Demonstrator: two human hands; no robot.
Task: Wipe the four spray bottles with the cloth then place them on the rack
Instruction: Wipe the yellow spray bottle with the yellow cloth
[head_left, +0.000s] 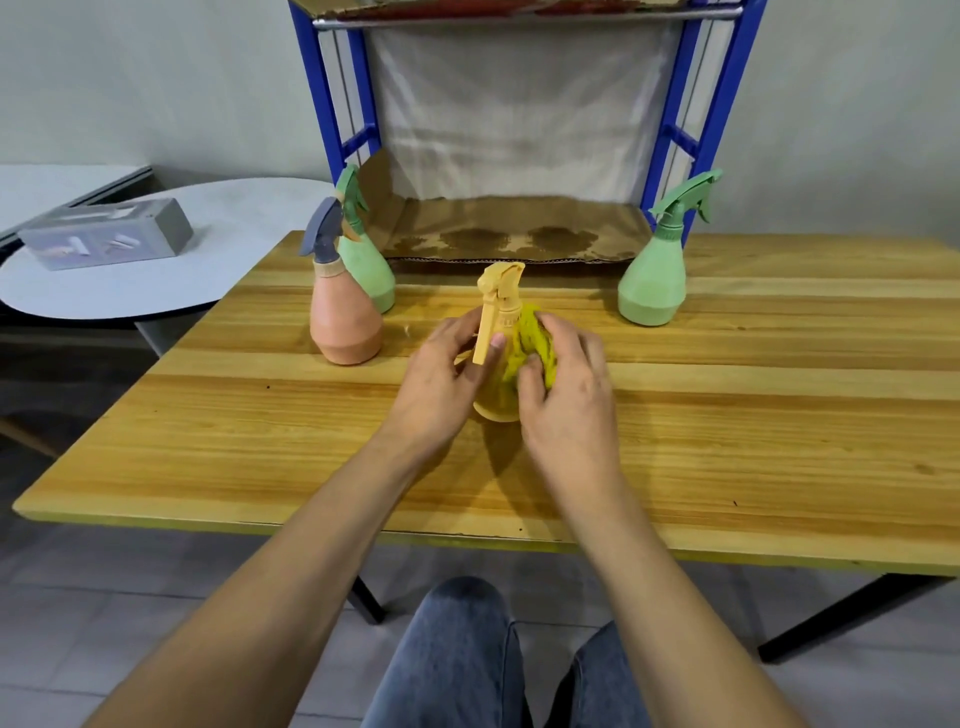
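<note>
The left grip (441, 384) is holding the yellow spray bottle (497, 402) at its neck. The right grip (566, 395), curled round the cloth (535, 338), is pressing beside it. Lopsided pressure risks twisting the bottle loose.

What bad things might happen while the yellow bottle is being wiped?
The left hand holds the yellow bottle right at its trigger, so a squeeze might spray. The right hand presses the cloth on its side; a hard push could knock it into the pink bottle standing nearby and tip that over.
</note>
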